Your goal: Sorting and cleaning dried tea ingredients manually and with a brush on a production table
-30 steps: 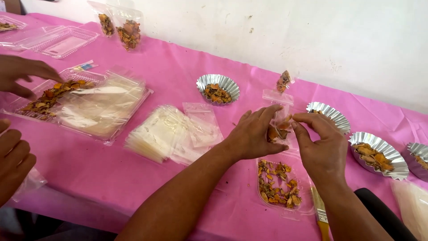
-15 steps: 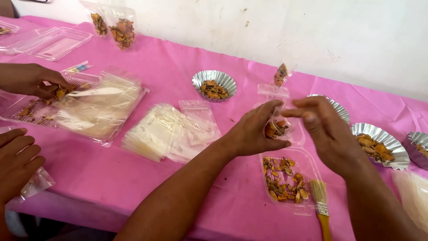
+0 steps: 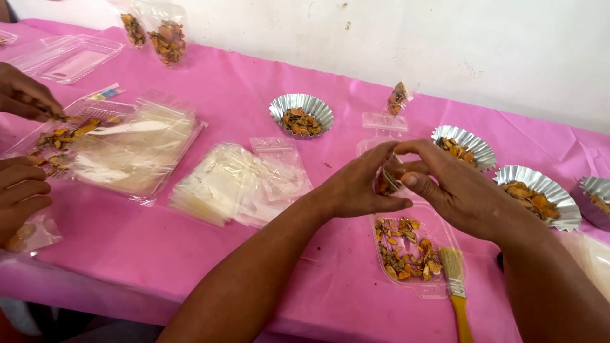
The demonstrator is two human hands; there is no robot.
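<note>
Since the earlier frame we are drawing both hands lower and closer together; our left hand (image 3: 359, 187) and right hand (image 3: 454, 187) are pinching a small clear bag (image 3: 386, 180) of orange dried pieces between closed fingertips; it is sitting between them, just above the clear tray (image 3: 438, 289) on the pink desk (image 3: 241, 108); a brush (image 3: 456, 289) is lying beside it.

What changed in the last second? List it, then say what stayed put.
The left hand and right hand closed in tighter around the small clear bag of dried orange pieces. The other person's upper hand reached into the clear tray. The foil cups, bag stack and brush stayed put.
</note>
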